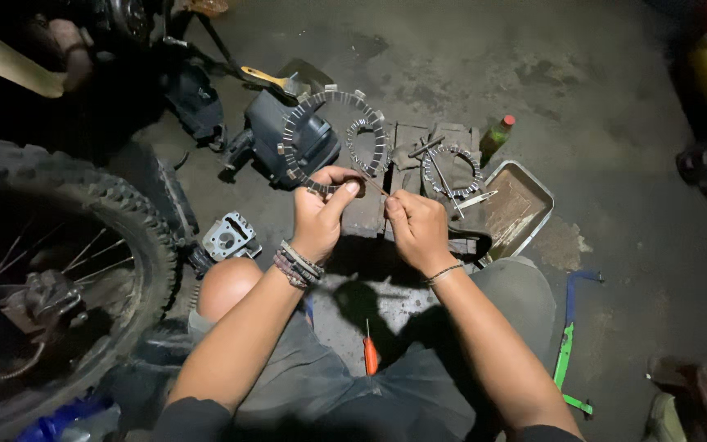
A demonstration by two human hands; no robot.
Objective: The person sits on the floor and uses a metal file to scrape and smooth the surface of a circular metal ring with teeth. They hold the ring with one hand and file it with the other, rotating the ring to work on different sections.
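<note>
On the oily floor (615, 106) | left hand (318, 214) fingers pinch toothed ring (321, 139) | right hand (416, 227) fingers pinch thin pick (372, 183)

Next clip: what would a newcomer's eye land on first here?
At centre, the left hand pinches a large toothed ring by its lower edge, while the right hand works a thin tool against it. Two more rings lie on blocks just beyond. A knobby wheel fills the left side, and an orange screwdriver lies between the knees.
</note>
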